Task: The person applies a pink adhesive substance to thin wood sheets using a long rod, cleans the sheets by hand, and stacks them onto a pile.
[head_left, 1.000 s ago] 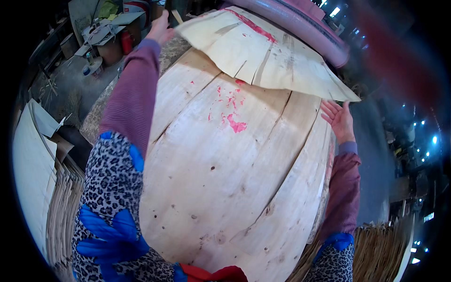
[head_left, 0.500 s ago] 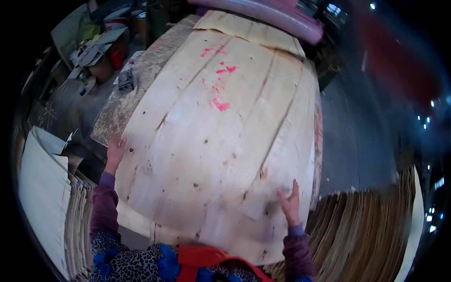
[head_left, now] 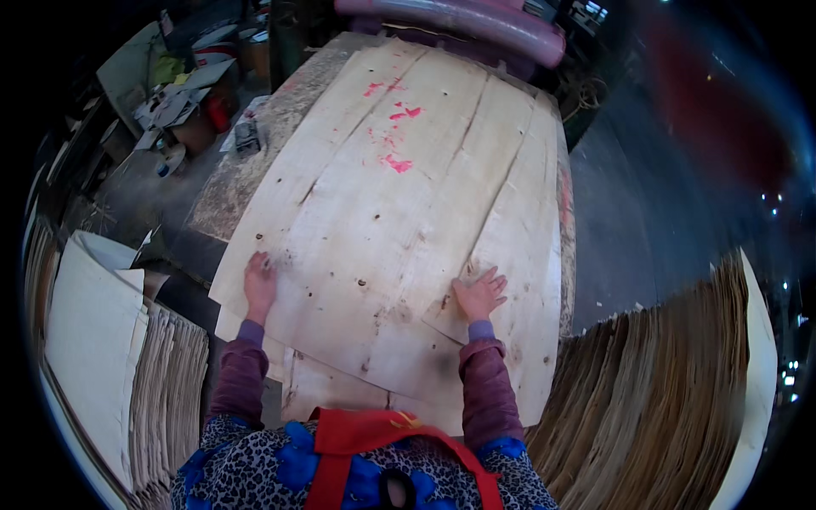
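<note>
One person stands at the bench [head_left: 255,161], and two hands are in sight, both flat on the top sheet of veneer [head_left: 399,221]. That sheet is a wide, pale, thin leaf of wood, split by several long cracks that run away from the person, with a scatter of pink paint marks [head_left: 398,161] toward its far half. It lies across the bench, its near edge just in front of the person's red apron [head_left: 357,433], and more veneer edges show beneath it at the near end; how many lie under it I cannot tell.

The left hand [head_left: 259,285] rests palm down near the sheet's left edge, fingers held close together and pointing away from the body, the arm coming up nearly straight in a dark purple sleeve. The right hand [head_left: 480,293] lies palm down further to the right, fingers spread apart, right by one of the long cracks; its forearm rises straight from the lower edge in the same kind of sleeve. Neither hand grips anything; both simply press on the wood.

At the far end of the bench lies one long purple roller [head_left: 459,21]. Two stacks of veneer flank the person: one stack at the left [head_left: 127,374] with pale sheets on top, and one stack at the right [head_left: 671,399] showing its many thin brown edges. Beyond the bench's far left corner sits a clutter of cans and scraps [head_left: 191,102], too small to count.
</note>
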The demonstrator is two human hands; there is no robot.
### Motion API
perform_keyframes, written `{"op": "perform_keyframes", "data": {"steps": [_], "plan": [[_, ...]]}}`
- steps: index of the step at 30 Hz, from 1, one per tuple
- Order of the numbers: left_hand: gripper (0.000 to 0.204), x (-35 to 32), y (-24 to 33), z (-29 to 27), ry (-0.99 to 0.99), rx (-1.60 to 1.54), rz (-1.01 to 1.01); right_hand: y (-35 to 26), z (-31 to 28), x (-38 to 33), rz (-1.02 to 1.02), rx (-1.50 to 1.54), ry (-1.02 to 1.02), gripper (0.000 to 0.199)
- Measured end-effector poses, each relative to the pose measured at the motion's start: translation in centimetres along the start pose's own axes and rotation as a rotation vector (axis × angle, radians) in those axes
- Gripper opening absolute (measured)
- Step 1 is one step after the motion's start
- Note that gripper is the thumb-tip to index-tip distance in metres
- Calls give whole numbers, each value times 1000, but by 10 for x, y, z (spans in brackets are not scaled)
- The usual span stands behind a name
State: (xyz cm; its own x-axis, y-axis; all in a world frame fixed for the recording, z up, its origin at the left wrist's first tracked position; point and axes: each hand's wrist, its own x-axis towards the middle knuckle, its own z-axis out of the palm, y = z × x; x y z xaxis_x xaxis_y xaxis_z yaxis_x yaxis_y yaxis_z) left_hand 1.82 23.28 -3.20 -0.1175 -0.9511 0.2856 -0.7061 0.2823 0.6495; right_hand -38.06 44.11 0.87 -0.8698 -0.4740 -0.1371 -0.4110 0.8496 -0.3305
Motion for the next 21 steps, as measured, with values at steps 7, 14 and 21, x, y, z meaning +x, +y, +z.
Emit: {"op": "perform_keyframes", "data": {"steps": [7, 14, 21], "plan": [[33, -63, 77, 12, -145, -364, -14, 25, -46, 5, -139, 513, -91, 53], [58, -152, 195, 4, -899, -968, -290, 20, -64, -69, -294, 1563, -508, 44], [38, -160, 220, -61, -926, -1186, -648, -28, -64, -130, -374, 1637, -693, 48]]}}
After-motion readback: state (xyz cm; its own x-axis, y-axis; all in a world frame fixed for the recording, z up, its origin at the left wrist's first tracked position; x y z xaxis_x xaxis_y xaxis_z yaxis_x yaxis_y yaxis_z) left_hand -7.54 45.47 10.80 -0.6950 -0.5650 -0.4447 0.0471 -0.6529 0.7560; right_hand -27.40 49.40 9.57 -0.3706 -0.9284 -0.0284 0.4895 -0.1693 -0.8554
